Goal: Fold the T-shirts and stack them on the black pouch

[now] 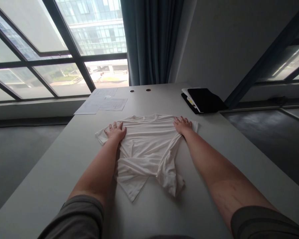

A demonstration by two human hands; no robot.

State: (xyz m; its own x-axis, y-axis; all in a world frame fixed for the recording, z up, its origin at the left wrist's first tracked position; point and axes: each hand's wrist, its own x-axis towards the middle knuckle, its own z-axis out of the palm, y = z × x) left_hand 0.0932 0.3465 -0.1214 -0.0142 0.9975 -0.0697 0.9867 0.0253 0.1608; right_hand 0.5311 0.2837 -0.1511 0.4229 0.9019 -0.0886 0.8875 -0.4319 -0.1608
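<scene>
A white T-shirt (147, 142) lies spread on the table, its neckline toward the far side. Its lower part is bunched and folded over, with one corner pointing toward me. My left hand (116, 131) rests flat on the shirt near the left sleeve, fingers spread. On the other side, my right hand (182, 125) presses flat by the right shoulder, its fingers also apart. The right sleeve shows partly beyond that hand. Wrinkles run across the chest and gather at the lower right.
The white table (84, 149) stretches away from me. Printed papers (113, 103) lie at its far left, and a black folder (206, 99) with sheets inside sits at the far right. Two round cable holes are near the back edge. Behind hang blue curtains (149, 43) beside the windows.
</scene>
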